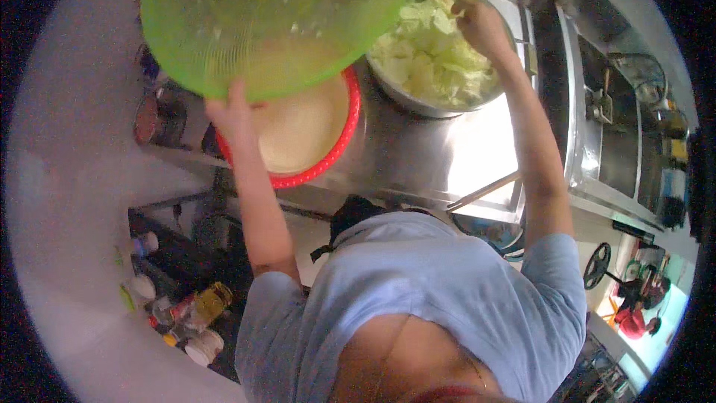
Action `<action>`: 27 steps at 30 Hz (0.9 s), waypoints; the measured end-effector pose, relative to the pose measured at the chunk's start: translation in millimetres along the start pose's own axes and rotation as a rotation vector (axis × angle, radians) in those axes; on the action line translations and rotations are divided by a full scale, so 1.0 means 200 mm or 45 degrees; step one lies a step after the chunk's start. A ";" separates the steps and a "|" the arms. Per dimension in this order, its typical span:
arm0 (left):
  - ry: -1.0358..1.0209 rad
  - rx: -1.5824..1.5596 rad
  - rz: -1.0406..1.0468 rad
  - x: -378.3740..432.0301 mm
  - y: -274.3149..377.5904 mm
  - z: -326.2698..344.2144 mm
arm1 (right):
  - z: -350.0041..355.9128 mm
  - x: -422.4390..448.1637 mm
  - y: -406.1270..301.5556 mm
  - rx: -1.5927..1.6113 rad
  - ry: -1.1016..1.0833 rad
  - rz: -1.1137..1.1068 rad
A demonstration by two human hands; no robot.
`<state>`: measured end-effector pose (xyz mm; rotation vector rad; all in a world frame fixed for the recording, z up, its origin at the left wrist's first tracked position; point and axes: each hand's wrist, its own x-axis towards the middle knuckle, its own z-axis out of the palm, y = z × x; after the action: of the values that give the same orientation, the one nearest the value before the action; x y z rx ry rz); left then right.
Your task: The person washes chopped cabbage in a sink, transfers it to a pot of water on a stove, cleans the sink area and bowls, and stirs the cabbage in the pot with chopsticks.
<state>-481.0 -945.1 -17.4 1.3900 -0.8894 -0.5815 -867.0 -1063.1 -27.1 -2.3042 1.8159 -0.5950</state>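
My left hand [232,120] grips the near rim of a large green plastic colander [268,61]. The colander is tilted and raised over a red-rimmed basin [353,106], covering its far part. A few pale scraps cling to the colander's mesh. To the right, a round metal pot [411,106] is filled with cut pale-green leaves, which look like cabbage [430,61]. My right hand [484,28] is over the pot's far right side, its bent fingers at the leaves. Whether they pinch any leaf is unclear.
Both vessels stand on a stainless-steel counter [414,151]. A long thin handle [484,190] crosses its near right edge. Dark pots [159,117] stand at the left. Jars and bottles [210,305] fill a lower shelf. A steel sink unit [609,123] is at the right; a person [632,322] appears far off.
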 end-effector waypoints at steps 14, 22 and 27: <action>0.119 0.851 -0.681 -0.52 -0.63 -0.65 | 0.06 -0.27 0.02 0.006 -0.361 -0.082; -0.003 0.151 -0.655 -0.63 -0.95 -0.74 | 0.41 -0.08 0.21 -0.273 -0.510 -0.537; 0.217 -0.658 -0.888 -0.61 -0.91 -0.65 | -0.13 -0.17 -0.22 0.240 0.061 0.125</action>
<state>-418.0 -794.8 -212.7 1.2206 -0.0679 -1.1099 -844.2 -1015.5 4.6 -2.0846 1.7963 -0.7757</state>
